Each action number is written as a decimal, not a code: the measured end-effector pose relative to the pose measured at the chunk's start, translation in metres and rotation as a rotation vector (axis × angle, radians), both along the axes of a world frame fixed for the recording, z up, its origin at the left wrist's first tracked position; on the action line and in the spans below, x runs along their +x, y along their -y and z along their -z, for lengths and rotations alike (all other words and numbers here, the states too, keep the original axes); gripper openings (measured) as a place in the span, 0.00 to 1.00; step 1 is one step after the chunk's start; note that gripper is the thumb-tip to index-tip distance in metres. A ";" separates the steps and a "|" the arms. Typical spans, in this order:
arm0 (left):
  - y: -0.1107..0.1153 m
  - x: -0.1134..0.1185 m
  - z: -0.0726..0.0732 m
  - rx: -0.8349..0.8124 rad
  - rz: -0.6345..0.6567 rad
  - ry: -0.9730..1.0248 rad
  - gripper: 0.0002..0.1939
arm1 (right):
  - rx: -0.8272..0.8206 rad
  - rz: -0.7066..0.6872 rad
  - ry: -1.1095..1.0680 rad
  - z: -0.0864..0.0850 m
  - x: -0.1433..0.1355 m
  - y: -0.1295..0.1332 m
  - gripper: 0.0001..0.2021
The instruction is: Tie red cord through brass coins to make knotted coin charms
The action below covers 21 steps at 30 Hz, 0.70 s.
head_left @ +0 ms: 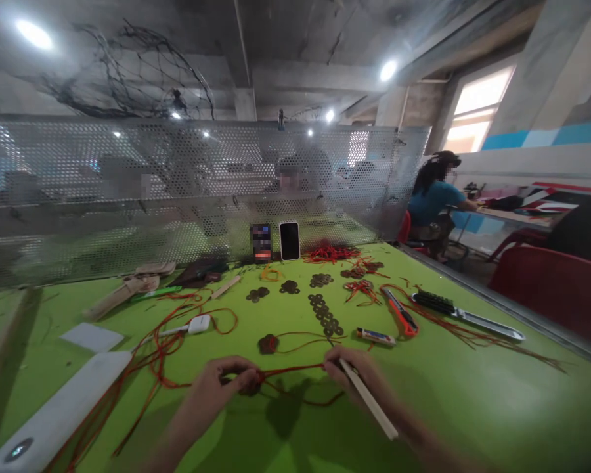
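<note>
My left hand (224, 384) is closed, pinching a small cluster of dark round coins (251, 386) where red cord comes out of it. From there the red cord (293, 370) runs tight across to my right hand (357, 368). The fingers of that hand are closed on the cord, and a flat pale wooden stick (372, 402) is also held in it, slanting down toward me. A loose loop of cord hangs below the tight strands. Just beyond, a coin cluster bound with red cord (267, 343) lies on the green table (448, 401).
Coin clusters (326, 315) lie mid-table, below red cord pieces (332, 253). Right: glue tube (375, 337), utility knife (401, 312), brush (465, 316). Left: long white power strip (64, 410), plug (199, 324), tangled cords. Two phones lean against a perforated metal screen (177, 197). A person (436, 203) sits right.
</note>
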<state>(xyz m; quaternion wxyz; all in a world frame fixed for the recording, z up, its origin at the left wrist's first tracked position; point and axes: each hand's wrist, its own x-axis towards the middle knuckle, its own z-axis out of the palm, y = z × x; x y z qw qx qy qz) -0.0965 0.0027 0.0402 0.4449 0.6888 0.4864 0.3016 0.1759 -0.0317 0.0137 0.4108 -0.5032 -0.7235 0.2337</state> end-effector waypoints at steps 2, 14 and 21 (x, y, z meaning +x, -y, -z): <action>0.000 -0.001 0.000 0.077 -0.003 -0.127 0.15 | 0.031 -0.039 0.009 0.002 0.003 -0.002 0.07; -0.001 -0.002 0.008 0.453 -0.033 -0.290 0.09 | 0.155 -0.085 0.078 0.015 0.011 -0.016 0.07; 0.004 -0.004 -0.001 0.411 -0.028 -0.197 0.10 | 0.162 -0.073 0.052 0.017 0.007 -0.019 0.08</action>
